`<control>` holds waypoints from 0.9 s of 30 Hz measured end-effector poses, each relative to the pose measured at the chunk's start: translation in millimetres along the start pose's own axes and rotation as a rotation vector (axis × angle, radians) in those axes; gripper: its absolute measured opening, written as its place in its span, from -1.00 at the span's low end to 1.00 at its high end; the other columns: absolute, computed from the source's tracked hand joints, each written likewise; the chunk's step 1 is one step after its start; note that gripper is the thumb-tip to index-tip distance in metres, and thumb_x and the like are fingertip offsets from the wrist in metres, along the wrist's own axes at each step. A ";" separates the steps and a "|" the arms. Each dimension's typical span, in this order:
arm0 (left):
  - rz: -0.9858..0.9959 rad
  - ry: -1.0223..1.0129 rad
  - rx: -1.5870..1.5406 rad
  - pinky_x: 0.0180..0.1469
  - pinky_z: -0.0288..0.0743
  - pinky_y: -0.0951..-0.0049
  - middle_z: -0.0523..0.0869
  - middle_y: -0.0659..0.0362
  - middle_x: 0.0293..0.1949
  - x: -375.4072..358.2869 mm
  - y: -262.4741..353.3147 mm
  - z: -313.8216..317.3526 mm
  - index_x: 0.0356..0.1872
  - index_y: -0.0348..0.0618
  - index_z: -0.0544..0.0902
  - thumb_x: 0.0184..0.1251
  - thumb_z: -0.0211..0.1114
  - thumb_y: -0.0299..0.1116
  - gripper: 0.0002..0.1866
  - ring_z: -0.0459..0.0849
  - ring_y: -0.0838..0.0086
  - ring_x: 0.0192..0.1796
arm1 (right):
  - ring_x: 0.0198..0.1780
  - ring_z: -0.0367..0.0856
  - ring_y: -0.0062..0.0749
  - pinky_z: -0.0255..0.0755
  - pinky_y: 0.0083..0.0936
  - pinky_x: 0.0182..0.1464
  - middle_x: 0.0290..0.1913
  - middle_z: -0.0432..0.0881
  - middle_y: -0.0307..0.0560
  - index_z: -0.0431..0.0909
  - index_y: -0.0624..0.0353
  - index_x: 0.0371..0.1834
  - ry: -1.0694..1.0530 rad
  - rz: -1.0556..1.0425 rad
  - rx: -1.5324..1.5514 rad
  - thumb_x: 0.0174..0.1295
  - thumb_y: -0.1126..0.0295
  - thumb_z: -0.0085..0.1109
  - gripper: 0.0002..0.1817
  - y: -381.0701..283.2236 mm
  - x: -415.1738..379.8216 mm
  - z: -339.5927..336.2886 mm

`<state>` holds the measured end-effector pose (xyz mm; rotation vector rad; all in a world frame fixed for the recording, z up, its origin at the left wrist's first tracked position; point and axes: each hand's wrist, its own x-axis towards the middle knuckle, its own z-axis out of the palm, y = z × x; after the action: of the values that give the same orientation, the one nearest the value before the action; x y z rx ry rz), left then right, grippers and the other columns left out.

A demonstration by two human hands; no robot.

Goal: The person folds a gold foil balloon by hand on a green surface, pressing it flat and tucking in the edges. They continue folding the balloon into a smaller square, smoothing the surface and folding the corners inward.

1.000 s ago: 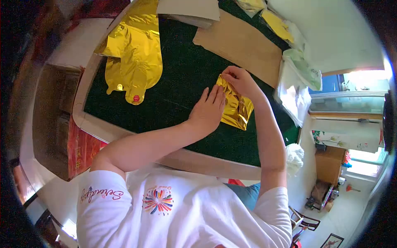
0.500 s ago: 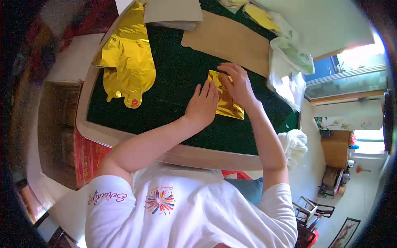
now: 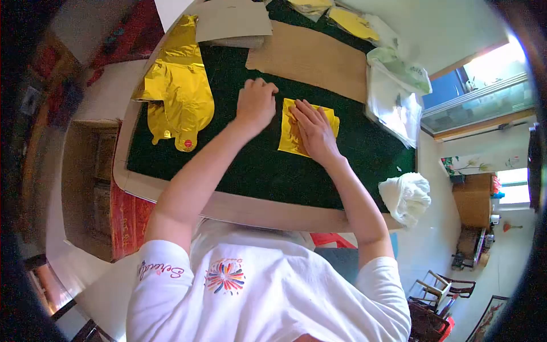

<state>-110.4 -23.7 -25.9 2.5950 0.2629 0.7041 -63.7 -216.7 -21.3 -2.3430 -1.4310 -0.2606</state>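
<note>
My right hand (image 3: 316, 134) lies flat with fingers stretched out, pressing on a folded gold foil balloon (image 3: 289, 139) on the dark green table cover. To the left of that packet, my left hand (image 3: 255, 107) is raised a little with its fingers curled in. Whatever it may hold is hidden. Farther left, flat unfolded gold foil balloons (image 3: 181, 97) lie spread out, with a small red mark near the rounded lower end.
A brown cardboard sheet (image 3: 316, 60) lies beyond my hands, beside a stack of grey-white sheets (image 3: 233, 20). Clear plastic bags (image 3: 393, 105) rest along the right edge. A bunched white cloth or bag (image 3: 405, 198) sits at the near right corner. A cardboard box (image 3: 88, 188) stands left of the table.
My left hand has lifted off the foil and moved left and away from me, its fingers curling. The right hand has flattened onto the foil packet, which now looks smaller and squarer.
</note>
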 end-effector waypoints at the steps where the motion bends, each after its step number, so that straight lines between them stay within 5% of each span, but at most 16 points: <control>1: 0.004 -0.049 -0.037 0.03 0.45 0.17 0.62 0.10 -0.23 5.5 -5.5 0.2 -0.26 -0.12 0.67 0.12 0.29 -0.34 -0.83 0.55 0.16 -0.07 | 0.41 0.25 -0.08 0.08 -0.05 0.40 0.35 0.36 0.03 0.40 0.12 0.28 0.001 0.000 0.002 0.34 0.40 -0.04 -0.58 -0.1 -0.3 0.0; 5: -0.022 -0.242 -0.072 0.01 0.42 0.20 0.61 0.18 -0.21 20.8 -4.4 2.9 -0.36 0.02 0.70 0.10 0.34 -0.30 -0.91 0.52 0.24 -0.01 | 0.41 0.25 -0.07 0.07 -0.05 0.40 0.35 0.35 0.05 0.42 -0.03 0.27 -0.018 -0.006 -0.022 0.33 0.42 -0.04 -0.58 -4.2 1.1 -3.8; 12: -0.071 -0.283 -0.053 0.00 0.40 0.09 0.61 0.19 -0.21 23.9 1.6 6.9 -0.35 -0.01 0.70 0.14 0.31 -0.33 -0.92 0.52 0.26 -0.02 | 0.41 0.25 -0.04 0.08 0.00 0.39 0.35 0.34 0.06 0.46 -0.14 0.25 -0.037 0.004 -0.056 0.29 0.44 0.00 -0.56 -3.0 1.0 -0.8; 15: -0.009 -0.085 -0.162 0.10 0.40 0.02 0.66 0.13 -0.15 8.2 5.1 11.7 -0.21 -0.06 0.69 0.19 0.24 -0.30 -0.81 0.56 0.20 0.02 | 0.41 0.25 -0.04 0.08 0.00 0.39 0.34 0.35 0.06 0.48 -0.08 0.22 -0.019 -0.011 -0.033 0.27 0.43 0.04 -0.58 -4.3 0.9 -3.7; 17: 0.262 -0.073 -0.047 0.29 0.24 -0.09 0.61 0.10 0.11 -14.9 13.5 14.1 0.03 -0.12 0.60 0.34 0.11 -0.31 -0.70 0.47 0.20 0.24 | 0.41 0.26 -0.04 0.08 0.00 0.39 0.34 0.36 0.06 0.49 -0.03 0.19 -0.011 -0.013 -0.035 0.26 0.44 0.04 -0.60 -1.8 -1.0 -1.9; 18: 0.215 -0.263 0.062 0.40 0.05 -0.14 0.42 0.11 0.33 -22.7 14.9 11.7 0.25 -0.12 0.44 0.42 0.02 -0.29 -0.59 0.26 0.26 0.43 | 0.40 0.26 -0.05 0.08 0.00 0.39 0.33 0.36 0.06 0.50 0.02 0.16 -0.004 -0.020 -0.039 0.25 0.45 0.05 -0.62 -1.4 -1.2 -1.7; 27: 0.305 -0.373 0.283 0.43 -0.01 -0.10 0.24 0.11 0.43 -29.7 17.0 3.5 0.37 -0.16 0.27 0.42 0.01 -0.29 -0.48 0.10 0.28 0.50 | 0.37 0.29 -0.03 0.09 -0.03 0.40 0.32 0.37 0.07 0.40 0.07 0.21 0.154 0.098 0.173 0.28 0.49 0.01 -0.59 6.2 -1.4 -20.1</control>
<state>-132.8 -48.6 -33.8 3.0086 -0.1642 0.2776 -58.1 -228.7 -5.0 -2.1943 -1.2130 -0.2717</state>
